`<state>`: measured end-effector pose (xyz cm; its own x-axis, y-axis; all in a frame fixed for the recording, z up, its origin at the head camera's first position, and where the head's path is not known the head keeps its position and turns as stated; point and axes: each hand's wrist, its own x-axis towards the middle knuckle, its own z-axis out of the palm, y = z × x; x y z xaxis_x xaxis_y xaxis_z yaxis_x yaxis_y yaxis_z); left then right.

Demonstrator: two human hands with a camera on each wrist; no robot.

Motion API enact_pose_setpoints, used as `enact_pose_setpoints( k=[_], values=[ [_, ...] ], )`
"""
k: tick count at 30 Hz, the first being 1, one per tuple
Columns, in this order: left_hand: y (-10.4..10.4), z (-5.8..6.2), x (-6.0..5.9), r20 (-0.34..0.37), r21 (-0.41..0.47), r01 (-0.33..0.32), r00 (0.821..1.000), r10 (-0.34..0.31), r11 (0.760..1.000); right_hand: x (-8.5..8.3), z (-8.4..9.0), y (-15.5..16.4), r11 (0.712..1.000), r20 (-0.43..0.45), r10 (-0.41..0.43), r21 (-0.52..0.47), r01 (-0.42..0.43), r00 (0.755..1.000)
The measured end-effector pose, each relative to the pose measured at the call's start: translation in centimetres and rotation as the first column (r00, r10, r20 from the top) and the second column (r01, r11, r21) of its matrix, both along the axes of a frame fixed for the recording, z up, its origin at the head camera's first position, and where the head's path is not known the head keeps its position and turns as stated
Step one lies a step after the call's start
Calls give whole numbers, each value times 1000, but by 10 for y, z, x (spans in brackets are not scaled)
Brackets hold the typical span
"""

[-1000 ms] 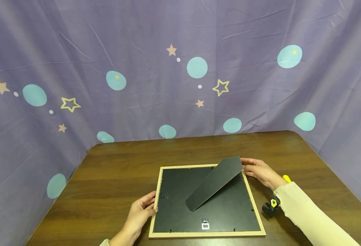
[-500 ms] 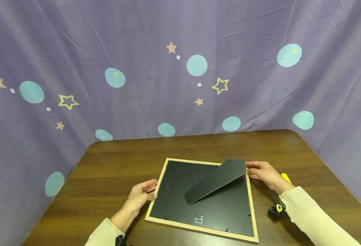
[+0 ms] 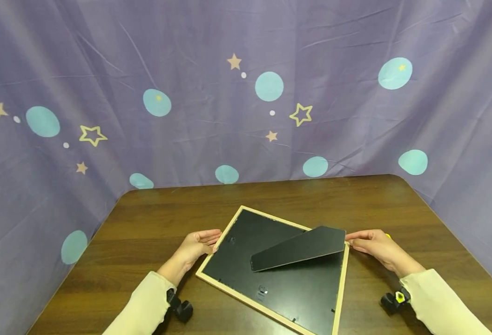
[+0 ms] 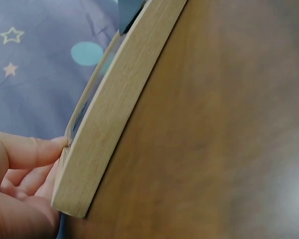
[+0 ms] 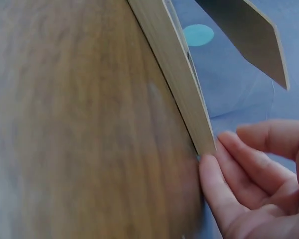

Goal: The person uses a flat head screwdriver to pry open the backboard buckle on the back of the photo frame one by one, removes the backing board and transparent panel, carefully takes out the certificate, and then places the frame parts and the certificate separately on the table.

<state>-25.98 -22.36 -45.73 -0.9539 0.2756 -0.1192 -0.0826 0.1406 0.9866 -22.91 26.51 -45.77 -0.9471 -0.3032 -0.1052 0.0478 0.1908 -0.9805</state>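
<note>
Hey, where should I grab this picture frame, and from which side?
I'd grip the pale wooden border at opposite edges, coming from left and right. The picture frame is back up, and its thick outer sides are exposed. I'd avoid the black stand: its wide end juts up off the backing, so it may swing.

Running through the centre of the left wrist view, the frame (image 4: 107,109) is showing smooth, matt, fine-grained wood. In the lower middle of the head view, its backing board (image 3: 292,288) is looking smooth, taking a soft sheen, while the stand (image 3: 302,249) is staying matt. The table (image 3: 174,209) is showing streaked wood grain, gleaming at the left wrist view's lower right. Filling the head view's upper half, the curtain (image 3: 204,139) is looking like creased cloth.
</note>
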Motion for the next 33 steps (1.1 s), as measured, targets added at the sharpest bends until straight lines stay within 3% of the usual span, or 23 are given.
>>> enact_pose_setpoints(
  k=[6, 12, 15, 18, 21, 23, 26, 29, 33],
  values=[
    [-4, -5, -22, -1, 18, 36, 999, -36, 999, 0, 2, 9, 988, 46, 138, -72, -134, 989],
    [-7, -3, -35, -1, -11, 71, 997, -71, 997, -1, -2, 11, 953, 62, 274, -154, -262, 960],
    [-6, 2, -33, -14, -23, 10, 1000, -10, 1000, -2, -4, 8, 938, 63, 307, -189, -291, 949],
    [-5, 12, -19, -18, 34, -168, 986, 169, 985, -7, -5, 0, 938, 37, 314, -169, -304, 949],
    [-1, 24, 8, -28, 101, -355, 933, 359, 929, -15, -4, -11, 947, 12, 315, -77, -313, 949],
    [2, 29, 29, -30, 125, -423, 902, 430, 897, -21, -3, -19, 950, 10, 311, -7, -311, 950],
    [10, 31, 58, -26, 139, -448, 890, 455, 883, -30, -1, -28, 950, 19, 310, 39, -311, 951],
    [23, 27, 81, -7, 182, -436, 896, 445, 881, -36, 0, -35, 945, 9, 325, 39, -325, 946],
    [44, 19, 102, 23, 223, -415, 907, 421, 882, -38, 1, -42, 939, -35, 341, 44, -340, 939]
  ],
)
